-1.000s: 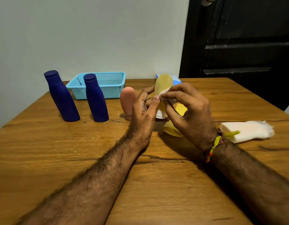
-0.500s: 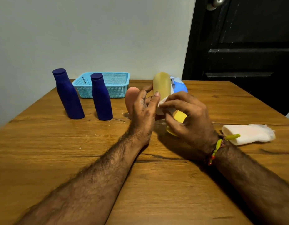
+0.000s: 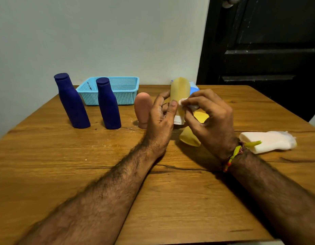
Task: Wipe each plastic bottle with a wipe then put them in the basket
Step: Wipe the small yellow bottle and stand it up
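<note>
While an upright yellow bottle (image 3: 179, 91) is gripped by the left hand (image 3: 161, 119), with the thumb on its near side and the fingers curled round the far side, a small white wipe (image 3: 186, 104) is pinched between the curled fingers and thumb of the right hand (image 3: 212, 121) and pressed against the bottle's front. The bottle is held cap down just above the wooden table (image 3: 82, 165), near its middle. A second yellow bottle (image 3: 190, 138) is seen lying on the table just below the hands, partly hidden by the right hand. A pink bottle (image 3: 142, 110) is stood just left of the left hand. Two dark blue bottles (image 3: 72, 103) (image 3: 108, 105) are stood further left, both in front of a light blue basket (image 3: 125, 92) set at the table's far edge by the wall. A white pack of wipes (image 3: 270, 141) lies beside the right wrist, on which a thread band (image 3: 236, 153) is worn. A blue and white object (image 3: 194, 89) is partly hidden behind the held bottle.
</note>
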